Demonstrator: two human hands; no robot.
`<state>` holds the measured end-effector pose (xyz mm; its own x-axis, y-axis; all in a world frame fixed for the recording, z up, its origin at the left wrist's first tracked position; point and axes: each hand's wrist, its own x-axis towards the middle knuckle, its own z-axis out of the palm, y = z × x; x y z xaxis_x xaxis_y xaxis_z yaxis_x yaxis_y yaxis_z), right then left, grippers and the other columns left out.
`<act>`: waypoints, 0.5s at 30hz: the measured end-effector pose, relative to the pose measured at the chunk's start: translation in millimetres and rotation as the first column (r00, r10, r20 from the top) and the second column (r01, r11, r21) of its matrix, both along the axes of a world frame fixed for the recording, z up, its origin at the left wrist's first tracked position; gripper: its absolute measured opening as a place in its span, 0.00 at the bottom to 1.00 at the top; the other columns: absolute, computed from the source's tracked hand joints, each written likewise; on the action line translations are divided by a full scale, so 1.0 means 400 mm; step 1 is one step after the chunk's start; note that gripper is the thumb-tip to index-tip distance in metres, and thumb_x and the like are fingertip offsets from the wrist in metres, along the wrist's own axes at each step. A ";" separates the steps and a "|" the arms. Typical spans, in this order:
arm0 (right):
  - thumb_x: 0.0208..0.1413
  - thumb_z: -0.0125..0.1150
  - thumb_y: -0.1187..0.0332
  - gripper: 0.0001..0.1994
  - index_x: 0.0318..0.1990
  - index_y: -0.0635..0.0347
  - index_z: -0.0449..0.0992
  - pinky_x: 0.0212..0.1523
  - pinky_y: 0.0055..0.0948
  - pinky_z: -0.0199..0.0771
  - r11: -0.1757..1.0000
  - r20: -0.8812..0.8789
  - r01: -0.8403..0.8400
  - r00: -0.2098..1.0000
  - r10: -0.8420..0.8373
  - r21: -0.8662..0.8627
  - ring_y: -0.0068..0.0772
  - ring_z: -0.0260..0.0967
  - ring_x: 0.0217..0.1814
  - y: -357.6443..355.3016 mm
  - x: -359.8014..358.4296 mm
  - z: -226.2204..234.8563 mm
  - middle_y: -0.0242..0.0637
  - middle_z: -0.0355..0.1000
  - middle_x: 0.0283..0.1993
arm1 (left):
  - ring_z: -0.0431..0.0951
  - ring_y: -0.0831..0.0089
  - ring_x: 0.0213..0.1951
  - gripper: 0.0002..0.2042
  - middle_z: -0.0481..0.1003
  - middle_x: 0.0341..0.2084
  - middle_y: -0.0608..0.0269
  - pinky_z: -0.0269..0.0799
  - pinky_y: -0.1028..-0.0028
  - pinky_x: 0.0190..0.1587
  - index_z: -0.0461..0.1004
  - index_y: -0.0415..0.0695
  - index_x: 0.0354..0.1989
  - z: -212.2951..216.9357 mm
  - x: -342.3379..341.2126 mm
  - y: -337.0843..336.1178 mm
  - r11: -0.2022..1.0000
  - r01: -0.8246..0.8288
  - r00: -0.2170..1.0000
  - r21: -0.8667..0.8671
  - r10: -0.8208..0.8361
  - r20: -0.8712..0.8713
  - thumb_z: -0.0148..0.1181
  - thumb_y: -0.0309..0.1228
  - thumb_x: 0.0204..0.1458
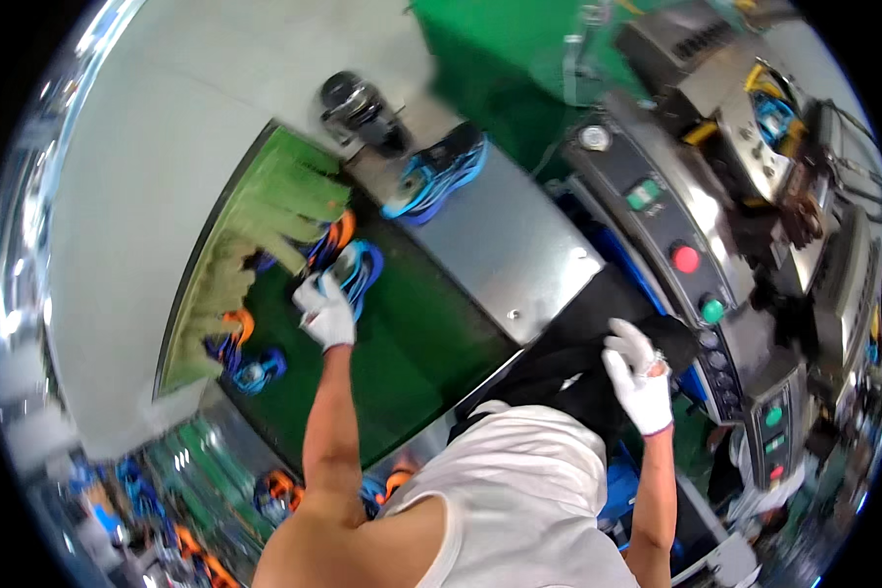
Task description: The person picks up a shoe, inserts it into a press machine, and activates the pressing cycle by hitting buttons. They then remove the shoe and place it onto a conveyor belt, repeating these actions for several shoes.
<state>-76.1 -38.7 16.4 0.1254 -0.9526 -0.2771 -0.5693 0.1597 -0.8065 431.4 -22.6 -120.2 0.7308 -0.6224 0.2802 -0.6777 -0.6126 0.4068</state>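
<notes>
My left hand (325, 312), in a white glove, reaches over a green belt surface. Its fingers close at the near end of a blue shoe (361, 274). Right beside it lies a dark shoe with an orange rim (335, 240); blur hides exactly where the fingertips sit. My right hand (639, 380), also gloved in white, hangs by the black cloth at my legs, fingers apart and nothing visible in it. More shoes, one orange and dark (230, 338) and one blue (258, 372), lie on the belt's left side, by a green strip curtain (235, 230).
A blue and black shoe (441, 176) rests on the metal plate (490, 240), beside a black device (363, 110). To the right stands a control panel (657, 220) with a red button (685, 259) and a green button (711, 311). More shoes (279, 493) lie lower left.
</notes>
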 end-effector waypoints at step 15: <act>0.55 0.69 0.52 0.24 0.51 0.59 0.73 0.44 0.48 0.81 0.949 -0.054 -0.116 0.993 0.105 -0.292 0.59 0.79 0.42 -0.111 0.117 0.100 0.51 0.79 0.39 | 0.83 0.54 0.39 0.09 0.81 0.36 0.54 0.80 0.61 0.44 0.83 0.42 0.39 0.479 -0.683 -0.279 -0.068 0.973 -0.101 -0.222 -0.985 -0.137 0.72 0.27 0.50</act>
<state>-29.2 -82.9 56.2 0.2292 -0.9734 0.0068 -0.6003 -0.1469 -0.7862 158.1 -134.2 71.4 -0.6204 -0.7212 0.3082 -0.4426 0.6463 0.6216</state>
